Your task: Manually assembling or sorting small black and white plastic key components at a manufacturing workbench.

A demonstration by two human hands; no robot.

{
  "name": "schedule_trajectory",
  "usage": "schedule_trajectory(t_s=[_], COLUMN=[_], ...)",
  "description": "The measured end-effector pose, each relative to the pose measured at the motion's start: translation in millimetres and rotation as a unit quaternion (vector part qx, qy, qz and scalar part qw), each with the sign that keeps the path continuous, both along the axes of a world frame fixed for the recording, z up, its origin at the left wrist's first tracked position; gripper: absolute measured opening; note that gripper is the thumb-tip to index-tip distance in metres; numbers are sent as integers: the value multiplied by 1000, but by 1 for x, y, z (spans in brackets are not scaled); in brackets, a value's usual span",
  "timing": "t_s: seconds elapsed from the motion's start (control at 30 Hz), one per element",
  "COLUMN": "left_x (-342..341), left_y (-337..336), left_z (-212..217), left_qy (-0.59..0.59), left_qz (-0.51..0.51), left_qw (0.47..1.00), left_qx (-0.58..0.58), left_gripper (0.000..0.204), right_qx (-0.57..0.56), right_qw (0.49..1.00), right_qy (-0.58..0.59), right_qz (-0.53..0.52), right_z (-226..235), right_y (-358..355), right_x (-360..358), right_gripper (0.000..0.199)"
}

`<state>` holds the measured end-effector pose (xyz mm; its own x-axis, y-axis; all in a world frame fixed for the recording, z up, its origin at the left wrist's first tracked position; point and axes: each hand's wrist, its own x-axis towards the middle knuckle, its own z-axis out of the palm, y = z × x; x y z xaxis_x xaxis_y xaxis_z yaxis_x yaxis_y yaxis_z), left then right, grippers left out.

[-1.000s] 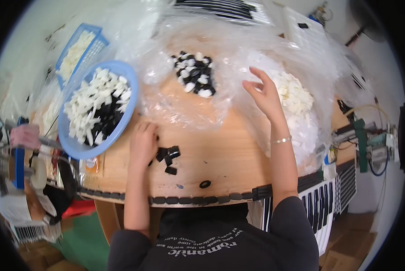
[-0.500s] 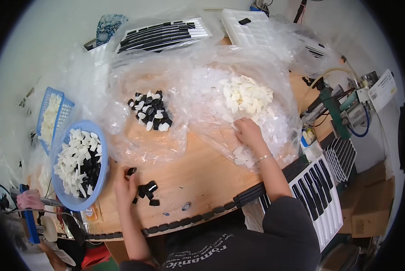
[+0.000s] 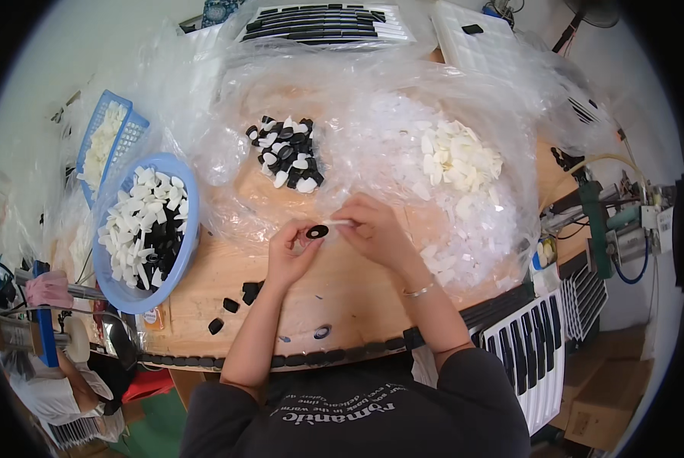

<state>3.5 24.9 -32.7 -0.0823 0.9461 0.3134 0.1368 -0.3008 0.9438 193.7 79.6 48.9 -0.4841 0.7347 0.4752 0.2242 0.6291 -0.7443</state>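
Observation:
Over the middle of the wooden table [image 3: 357, 305], my left hand [image 3: 290, 250] pinches a small black oval piece [image 3: 317, 231] with a light dot at its centre. My right hand [image 3: 374, 235] grips a thin white piece [image 3: 342, 222], its tip close to the black piece; whether they touch I cannot tell. Just beyond my hands lies a pile of black and white pieces [image 3: 287, 153] on clear plastic sheeting. Farther right is a heap of cream-white pieces [image 3: 460, 156], with translucent flakes [image 3: 464, 237] spread around it. Several loose black pieces [image 3: 230, 305] lie left of my left forearm.
At the left stand a blue basin [image 3: 191, 237] of white and black pieces and a blue basket [image 3: 132, 131] of white ones. A rack of black and white strips [image 3: 319, 27] is at the back. White trays [image 3: 529, 359] and a machine [image 3: 605, 229] are at the right.
My right hand has come left from the cream-white heap, now with a white piece. My left hand has moved right and up with the black piece; both hands meet mid-table. The view has shifted.

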Motion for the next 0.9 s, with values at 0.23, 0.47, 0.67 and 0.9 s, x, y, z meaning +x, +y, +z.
schedule_trajectory(t_s=[0.23, 0.47, 0.67, 0.9], left_x=[-11, -14, -14, -3], left_y=[-3, -4, -4, -9], left_z=[0, 13, 16, 3], left_qy=[12, 59, 92, -137], left_qz=[5, -6, 6, 26], left_qw=[1000, 998, 995, 989], left_qx=[12, 17, 37, -54], left_gripper=[30, 31, 33, 20], right_qx=[-20, -72, -115, -457], right_qw=[998, 995, 985, 858], right_qy=[17, 38, 75, 223], right_qz=[50, 49, 102, 70], right_z=[-31, -43, -54, -67], right_y=[-9, -10, -6, -14], right_x=[-26, -32, -33, -33], right_gripper=[22, 23, 15, 19])
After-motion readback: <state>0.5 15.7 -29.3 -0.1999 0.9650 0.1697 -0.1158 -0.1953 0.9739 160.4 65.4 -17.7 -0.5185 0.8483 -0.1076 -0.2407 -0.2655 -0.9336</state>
